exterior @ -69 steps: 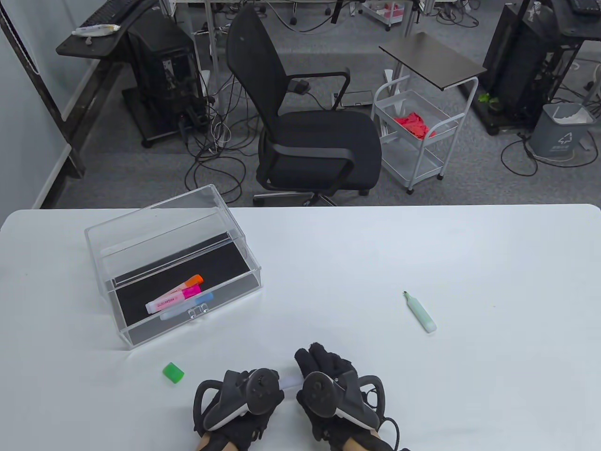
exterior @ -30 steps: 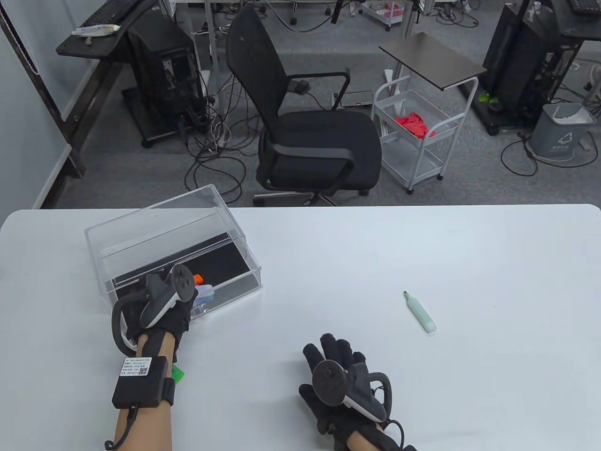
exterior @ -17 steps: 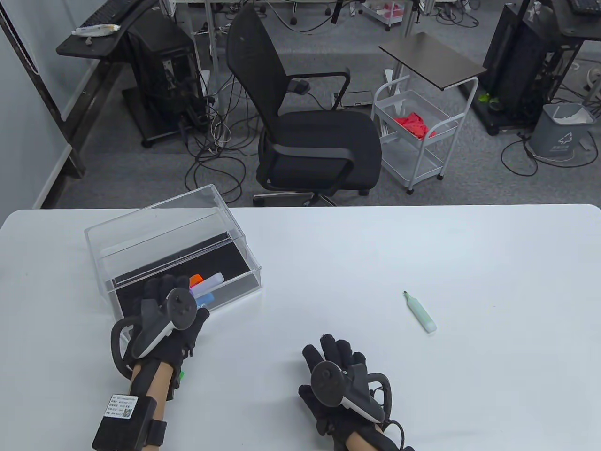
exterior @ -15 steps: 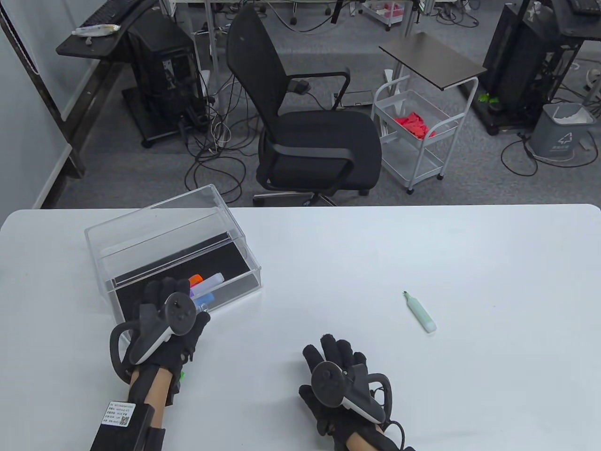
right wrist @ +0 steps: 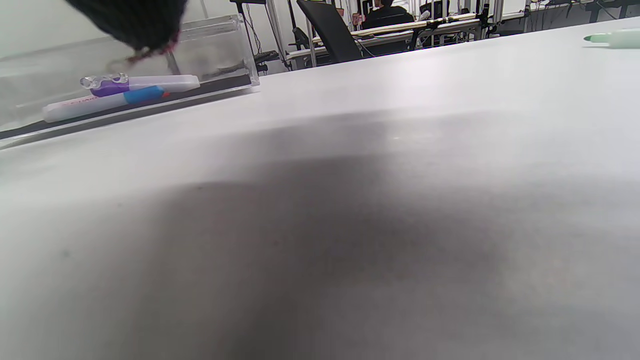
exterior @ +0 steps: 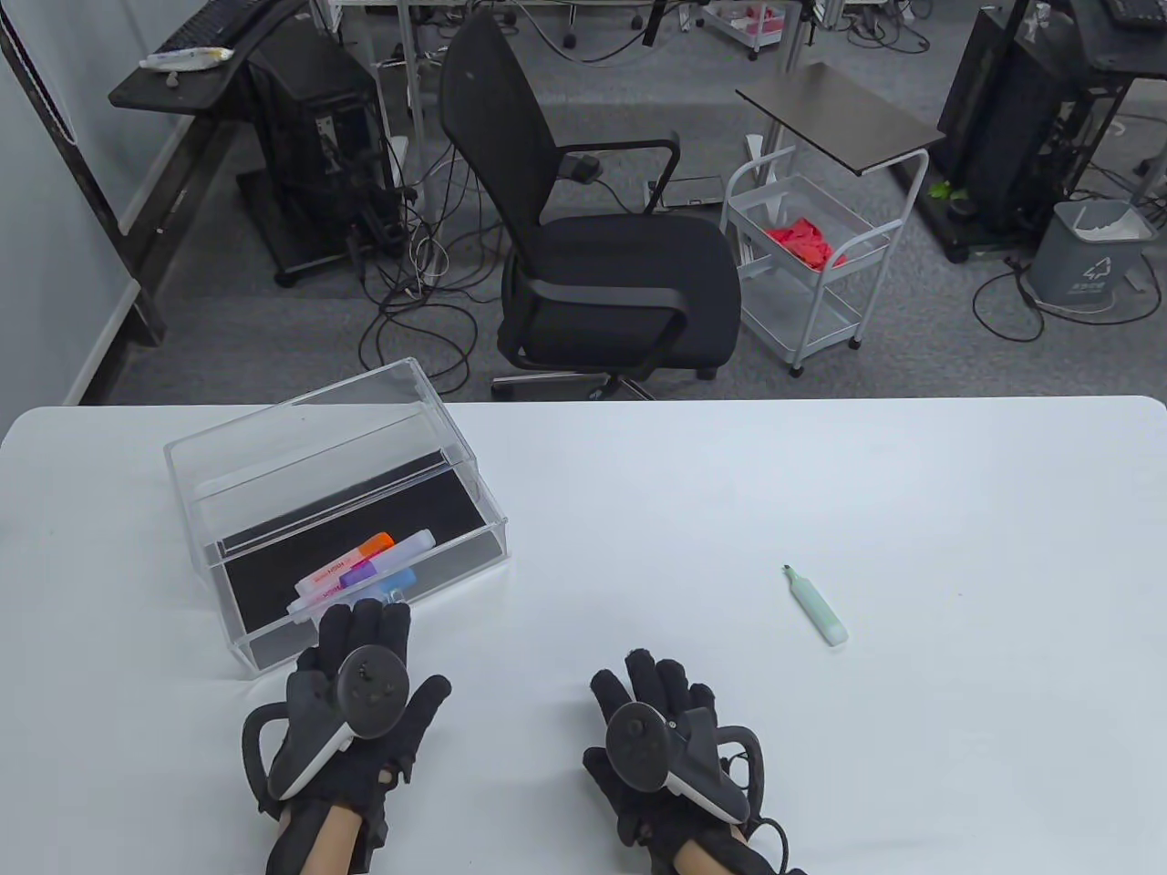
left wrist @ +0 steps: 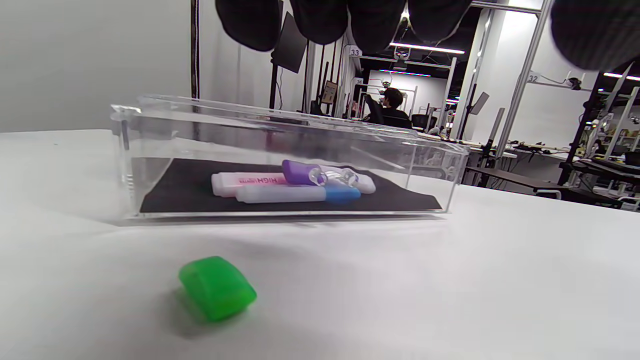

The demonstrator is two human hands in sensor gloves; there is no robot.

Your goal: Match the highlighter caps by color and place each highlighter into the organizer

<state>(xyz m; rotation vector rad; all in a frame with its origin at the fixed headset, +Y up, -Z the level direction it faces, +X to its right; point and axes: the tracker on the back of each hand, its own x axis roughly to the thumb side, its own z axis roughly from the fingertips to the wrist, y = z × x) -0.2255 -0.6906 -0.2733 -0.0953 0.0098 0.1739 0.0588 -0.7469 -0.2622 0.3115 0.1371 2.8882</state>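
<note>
Left hand [exterior: 351, 693] withdrawn from organizer [exterior: 334, 510] | both hands flat, fingers straight, holding nothing | right hand [exterior: 658, 743] unmoved

**Hidden and cut-off parts**

In the table view your left hand [exterior: 351, 702] covers the small green plastic cap [left wrist: 217, 287]. Your left wrist view crops the fingertips [left wrist: 320, 20] at its top edge. The pale green uncapped highlighter [right wrist: 612, 38] runs off your right wrist view's edge.

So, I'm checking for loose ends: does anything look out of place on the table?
Yes. The green highlighter lies uncapped on the table's right side, far from the green cap, which sits near the organizer. Nothing looks spilled or damaged.
</note>
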